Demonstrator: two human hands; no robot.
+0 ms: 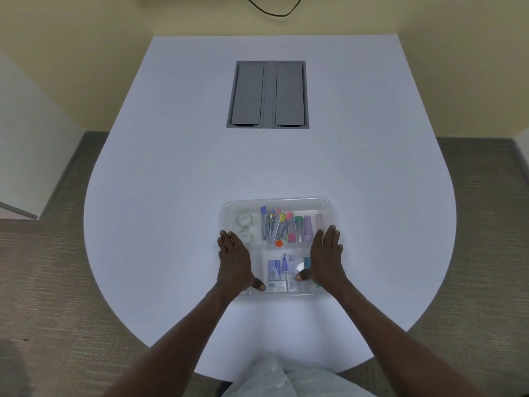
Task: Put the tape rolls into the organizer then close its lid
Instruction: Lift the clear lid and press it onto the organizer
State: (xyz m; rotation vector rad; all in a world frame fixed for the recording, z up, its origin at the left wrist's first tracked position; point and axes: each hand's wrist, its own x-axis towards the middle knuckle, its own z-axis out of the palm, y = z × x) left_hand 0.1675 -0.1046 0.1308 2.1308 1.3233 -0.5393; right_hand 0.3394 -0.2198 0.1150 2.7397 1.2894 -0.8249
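The left hand [233, 262] lies flat, fingers spread and gripping nothing, on the clear organizer [276, 202] at its 9 o'clock edge, while the right hand [326, 257] presses open-palmed at 3 o'clock. Whether the transparent lid is fully seated is hard to tell. Two tape rolls [244, 220] sit in the 10 o'clock compartment; the organizer rests at the white table's [171, 167] 6 o'clock side.
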